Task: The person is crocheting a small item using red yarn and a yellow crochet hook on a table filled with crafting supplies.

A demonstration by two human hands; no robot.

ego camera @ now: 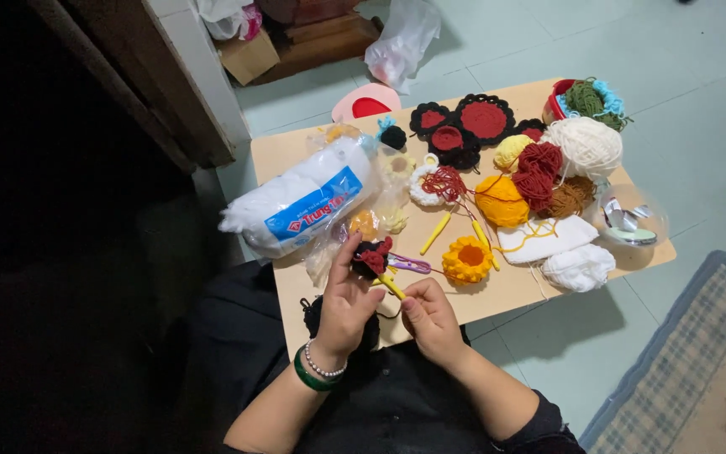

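My left hand (344, 304) pinches a small black and red crochet piece (371, 258) above the near edge of a low wooden table (497, 296). My right hand (430, 318) grips a yellow-handled crochet hook (391, 287) whose tip points into that piece. A green bangle and a pearl bracelet sit on my left wrist. Black yarn runs from the piece down toward my lap.
On the table lie a bag of white stuffing (300, 200), a yellow crochet flower (467, 260), purple scissors (411, 265), another yellow hook (435, 232), yarn balls in red, white, yellow and brown, black-and-red crochet rounds (482, 118), and a basket of green yarn (588, 101). A rug (699, 378) lies at right.
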